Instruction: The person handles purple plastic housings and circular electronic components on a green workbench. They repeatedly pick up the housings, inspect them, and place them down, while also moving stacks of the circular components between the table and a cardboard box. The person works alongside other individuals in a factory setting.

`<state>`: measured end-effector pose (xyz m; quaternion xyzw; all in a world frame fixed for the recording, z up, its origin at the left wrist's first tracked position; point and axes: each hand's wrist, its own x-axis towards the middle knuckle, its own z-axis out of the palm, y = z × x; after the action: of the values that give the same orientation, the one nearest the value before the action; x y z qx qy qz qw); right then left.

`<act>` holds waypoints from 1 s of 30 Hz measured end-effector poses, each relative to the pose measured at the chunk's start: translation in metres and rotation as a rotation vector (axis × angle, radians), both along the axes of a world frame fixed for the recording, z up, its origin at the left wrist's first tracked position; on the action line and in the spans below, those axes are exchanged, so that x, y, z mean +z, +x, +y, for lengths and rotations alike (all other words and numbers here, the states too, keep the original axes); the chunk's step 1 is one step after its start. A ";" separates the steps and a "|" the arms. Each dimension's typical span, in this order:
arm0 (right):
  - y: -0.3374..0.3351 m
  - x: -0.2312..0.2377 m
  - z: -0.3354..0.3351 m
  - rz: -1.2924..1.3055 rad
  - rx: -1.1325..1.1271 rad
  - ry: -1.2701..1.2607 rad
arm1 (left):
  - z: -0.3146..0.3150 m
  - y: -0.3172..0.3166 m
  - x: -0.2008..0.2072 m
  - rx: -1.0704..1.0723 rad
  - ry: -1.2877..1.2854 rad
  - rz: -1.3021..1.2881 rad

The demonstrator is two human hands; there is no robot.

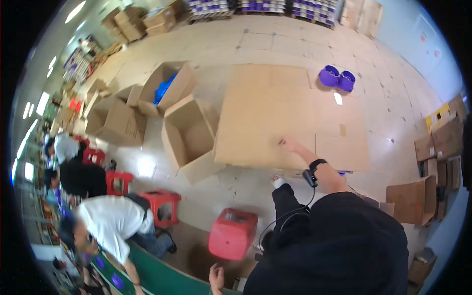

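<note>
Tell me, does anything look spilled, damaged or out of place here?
Nothing striking: I see no spill, and the cardboard surface below the right hand shows no clear damage. The open carton left of that surface looks mildly askew, angled to its edge.

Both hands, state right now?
Left hand: loosely open, nothing visible in it.
Right hand: over the cardboard; can't tell whether it's closed or holding anything.

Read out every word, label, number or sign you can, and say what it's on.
Nothing reads clearly enough to quote.
Open carton at left: dark print, too small.
Yellow box at right: markings, too blurred.
Wall at upper right: red marks, too small.
Cardboard under the right hand: no print visible.
</note>
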<state>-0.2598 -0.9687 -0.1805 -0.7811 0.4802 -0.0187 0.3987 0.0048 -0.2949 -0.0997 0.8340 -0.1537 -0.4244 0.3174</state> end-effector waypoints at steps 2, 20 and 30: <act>-0.059 0.002 -0.089 0.081 -0.222 -0.227 | -0.120 -0.007 0.024 0.081 0.108 0.226; -0.324 0.028 -0.450 0.656 -0.956 -0.324 | -0.371 0.038 -0.086 -0.673 0.409 0.131; -0.329 0.018 -0.482 0.804 -0.815 -0.062 | -0.456 0.066 -0.120 -0.499 0.376 -0.273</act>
<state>-0.5885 -1.4504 -0.1622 -0.4900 0.8556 0.1136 0.1222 0.0706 -0.7512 -0.2199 0.8636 -0.3132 -0.3946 0.0208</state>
